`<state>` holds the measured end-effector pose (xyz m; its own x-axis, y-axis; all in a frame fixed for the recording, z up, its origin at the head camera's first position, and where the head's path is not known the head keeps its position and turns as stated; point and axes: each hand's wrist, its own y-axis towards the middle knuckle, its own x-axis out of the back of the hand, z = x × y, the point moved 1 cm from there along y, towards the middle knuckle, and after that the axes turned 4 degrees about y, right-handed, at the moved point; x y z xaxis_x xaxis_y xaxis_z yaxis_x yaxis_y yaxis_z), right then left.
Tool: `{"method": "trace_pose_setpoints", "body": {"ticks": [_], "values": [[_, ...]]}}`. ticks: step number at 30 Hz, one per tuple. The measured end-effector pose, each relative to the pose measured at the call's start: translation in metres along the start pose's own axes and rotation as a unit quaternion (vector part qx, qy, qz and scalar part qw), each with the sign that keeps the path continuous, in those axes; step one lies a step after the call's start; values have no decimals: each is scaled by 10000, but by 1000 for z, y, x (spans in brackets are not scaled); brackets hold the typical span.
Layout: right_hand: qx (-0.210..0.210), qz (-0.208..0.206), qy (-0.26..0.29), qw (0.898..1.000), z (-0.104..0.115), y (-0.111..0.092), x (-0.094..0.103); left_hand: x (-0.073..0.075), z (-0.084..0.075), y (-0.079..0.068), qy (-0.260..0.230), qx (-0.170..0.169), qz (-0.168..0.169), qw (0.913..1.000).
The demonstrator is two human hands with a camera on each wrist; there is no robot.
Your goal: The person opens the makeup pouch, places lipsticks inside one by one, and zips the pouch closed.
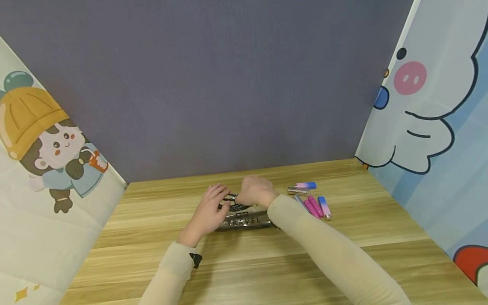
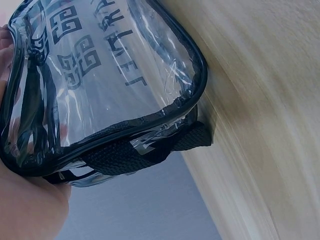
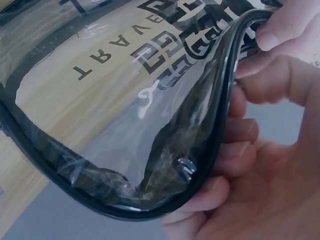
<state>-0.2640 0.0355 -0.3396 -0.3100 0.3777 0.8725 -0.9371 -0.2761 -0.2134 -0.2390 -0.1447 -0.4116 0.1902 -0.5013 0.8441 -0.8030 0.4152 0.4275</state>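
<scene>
A clear plastic travel bag (image 1: 244, 222) with black piping and TRAVEL lettering lies on the table in front of me. My left hand (image 1: 209, 212) holds the bag's upper edge at its left end, thumb on the near side. At the top edge my right hand (image 1: 256, 191) pinches a small zipper pull (image 3: 238, 83) between thumb and forefinger. Its other fingers (image 3: 237, 155) curl along the black-trimmed rim. A black woven strap (image 2: 125, 157) runs along the bag's end in the left wrist view. The right hand hides part of the top in the head view.
Right of the bag lie several slim cosmetic tubes: magenta ones (image 1: 312, 207), blue-and-pink ones (image 1: 325, 207), a grey one (image 1: 300, 202) and a brownish one (image 1: 298, 191). A grey panel (image 1: 228, 84) stands behind the wooden table (image 1: 152, 237), with printed sheets at both sides.
</scene>
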Motion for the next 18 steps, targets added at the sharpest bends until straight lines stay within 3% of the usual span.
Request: {"method": "trace_pose_setpoints", "body": {"ticks": [6, 18], "values": [[157, 9, 151, 9998, -4, 0, 2, -1, 1, 0, 19, -24, -29, 10000], [426, -81, 964, 9944, -20, 4, 8, -1, 2, 0, 68, 31, -16, 10000]]}}
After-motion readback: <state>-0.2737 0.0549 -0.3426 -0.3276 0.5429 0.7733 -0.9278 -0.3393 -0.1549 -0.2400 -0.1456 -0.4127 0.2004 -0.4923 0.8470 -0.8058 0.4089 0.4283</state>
